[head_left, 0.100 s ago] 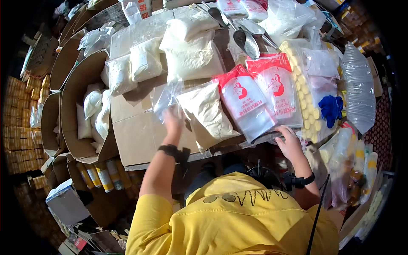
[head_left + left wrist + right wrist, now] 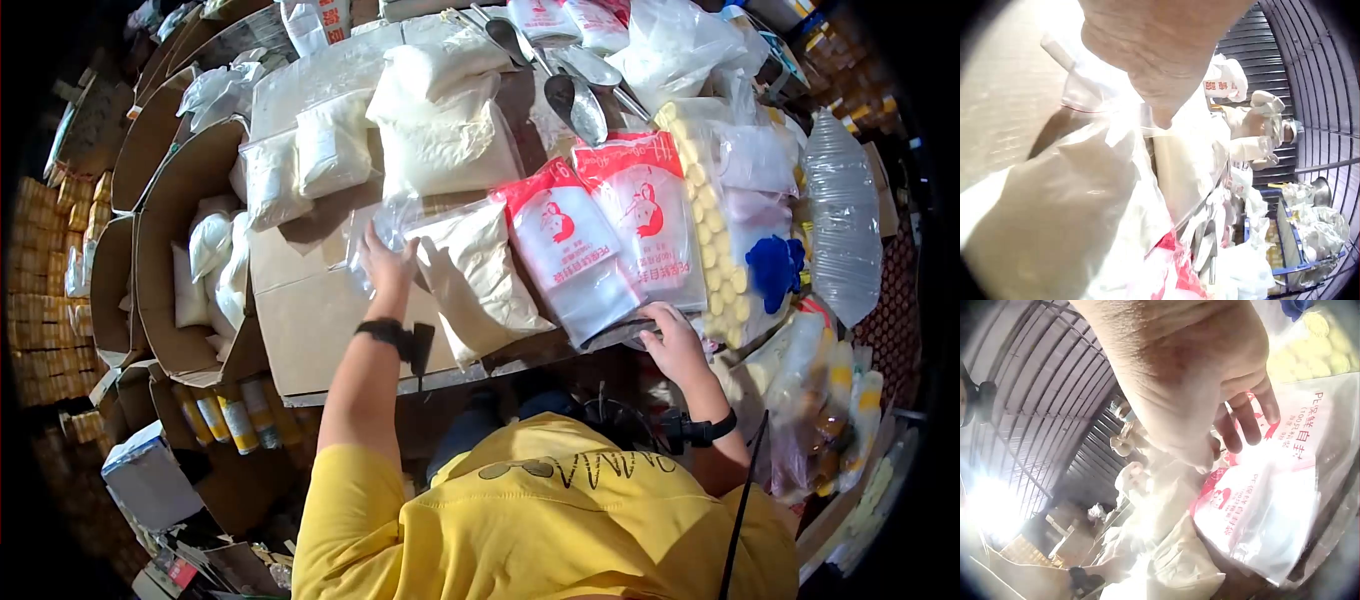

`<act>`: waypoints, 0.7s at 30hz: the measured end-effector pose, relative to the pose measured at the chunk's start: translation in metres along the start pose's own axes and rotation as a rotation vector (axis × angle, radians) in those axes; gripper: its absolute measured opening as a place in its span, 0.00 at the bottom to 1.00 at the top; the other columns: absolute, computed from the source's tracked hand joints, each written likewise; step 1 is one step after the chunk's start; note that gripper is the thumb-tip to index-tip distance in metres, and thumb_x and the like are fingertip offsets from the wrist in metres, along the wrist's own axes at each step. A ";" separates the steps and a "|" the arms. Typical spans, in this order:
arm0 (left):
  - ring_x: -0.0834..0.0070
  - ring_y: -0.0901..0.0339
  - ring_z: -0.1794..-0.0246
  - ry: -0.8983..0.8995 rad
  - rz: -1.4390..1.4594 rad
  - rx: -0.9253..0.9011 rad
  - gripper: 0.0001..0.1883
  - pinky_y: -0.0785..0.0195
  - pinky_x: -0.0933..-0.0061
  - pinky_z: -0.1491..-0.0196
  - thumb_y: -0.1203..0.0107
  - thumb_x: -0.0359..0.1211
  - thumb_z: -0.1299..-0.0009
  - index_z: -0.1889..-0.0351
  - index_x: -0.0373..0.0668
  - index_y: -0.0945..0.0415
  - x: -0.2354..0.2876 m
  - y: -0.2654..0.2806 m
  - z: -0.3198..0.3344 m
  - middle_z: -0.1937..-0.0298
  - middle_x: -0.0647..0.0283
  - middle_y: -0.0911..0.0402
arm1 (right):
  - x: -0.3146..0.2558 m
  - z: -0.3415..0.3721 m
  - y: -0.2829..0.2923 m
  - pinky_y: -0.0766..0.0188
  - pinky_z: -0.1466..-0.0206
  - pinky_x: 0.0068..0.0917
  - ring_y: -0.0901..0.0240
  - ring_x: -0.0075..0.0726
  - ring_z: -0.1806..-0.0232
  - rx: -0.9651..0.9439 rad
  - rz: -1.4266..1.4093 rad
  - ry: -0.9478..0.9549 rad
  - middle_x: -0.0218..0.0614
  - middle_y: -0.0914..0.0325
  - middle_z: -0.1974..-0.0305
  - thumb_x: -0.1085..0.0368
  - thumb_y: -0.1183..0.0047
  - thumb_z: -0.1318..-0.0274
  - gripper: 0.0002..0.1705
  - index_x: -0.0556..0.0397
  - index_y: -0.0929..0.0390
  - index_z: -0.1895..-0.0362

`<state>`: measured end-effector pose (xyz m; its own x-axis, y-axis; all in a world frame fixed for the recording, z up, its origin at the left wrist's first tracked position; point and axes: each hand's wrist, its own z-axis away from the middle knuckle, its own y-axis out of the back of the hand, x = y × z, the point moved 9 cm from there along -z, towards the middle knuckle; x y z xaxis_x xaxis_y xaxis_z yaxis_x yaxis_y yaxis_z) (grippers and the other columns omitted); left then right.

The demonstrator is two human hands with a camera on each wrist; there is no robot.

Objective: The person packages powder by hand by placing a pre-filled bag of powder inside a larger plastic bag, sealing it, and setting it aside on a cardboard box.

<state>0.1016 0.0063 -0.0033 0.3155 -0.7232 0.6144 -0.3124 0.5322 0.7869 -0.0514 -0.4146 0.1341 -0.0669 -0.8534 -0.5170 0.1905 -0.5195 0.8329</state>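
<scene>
cream powder fills a clear plastic pouch [image 2: 485, 280], which lies flat on the tabletop [image 2: 430, 385] on the near side of the big sack [image 2: 450, 140]. the pouch's lower corner comes right up to the tabletop's near edge, so there is scant margin there. bare cardboard [image 2: 305, 315] gives the most open room, on the near-left side of the sack; on its near-right side, red-and-white printed packets [image 2: 575, 240] lie just beside the pouch and crowd it. the pouch's filled part runs longest from the sack toward the near edge, slanting a little right.

the left hand [image 2: 385, 262] is at clear film [image 2: 400, 215] near the sack's near-left corner. its fingers lie over the film; whether they pinch it, i cannot tell. the right hand [image 2: 672, 340], well to the near right of the sack, has its fingers loose and holding nothing, beside the lower end of the packets.

the left wrist view shows a reddish line across the film and a blue-framed rack [image 2: 1294, 234] that the head view does not show. the right wrist view shows the right hand's fingers slightly bent and spread.
</scene>
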 end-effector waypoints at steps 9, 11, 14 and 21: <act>0.61 0.29 0.71 0.112 0.211 -0.101 0.10 0.37 0.64 0.64 0.50 0.34 0.35 0.65 0.36 0.32 -0.052 -0.023 -0.028 0.71 0.53 0.25 | -0.005 -0.106 -0.135 0.32 0.52 0.27 0.28 0.37 0.53 -0.350 -0.777 -0.005 0.46 0.26 0.55 0.62 0.46 0.48 0.24 0.63 0.32 0.49; 0.66 0.30 0.72 0.123 0.070 -0.101 0.07 0.37 0.67 0.66 0.49 0.31 0.36 0.64 0.38 0.33 -0.017 0.008 -0.005 0.74 0.57 0.28 | -0.018 -0.152 -0.188 0.32 0.53 0.27 0.29 0.34 0.55 -0.349 -0.783 -0.023 0.46 0.25 0.57 0.59 0.45 0.48 0.27 0.69 0.33 0.51; 0.72 0.32 0.75 0.097 0.057 -0.048 0.09 0.37 0.70 0.69 0.49 0.26 0.39 0.61 0.39 0.34 -0.035 0.020 0.000 0.76 0.60 0.30 | -0.042 -0.197 -0.237 0.32 0.53 0.29 0.29 0.36 0.58 -0.458 -0.853 -0.286 0.45 0.27 0.56 0.59 0.43 0.50 0.30 0.68 0.37 0.50; 0.68 0.30 0.73 0.157 0.069 -0.284 0.13 0.36 0.68 0.68 0.51 0.28 0.38 0.55 0.42 0.37 -0.072 0.008 0.015 0.76 0.59 0.29 | -0.071 -0.221 -0.264 0.33 0.70 0.23 0.32 0.25 0.72 -0.402 -1.006 -0.426 0.35 0.26 0.70 0.60 0.41 0.53 0.20 0.63 0.29 0.60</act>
<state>0.0630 0.0561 -0.0424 0.4439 -0.6163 0.6505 -0.0826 0.6948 0.7145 0.1195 -0.2080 -0.0927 -0.6739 -0.0481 -0.7373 0.1554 -0.9848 -0.0778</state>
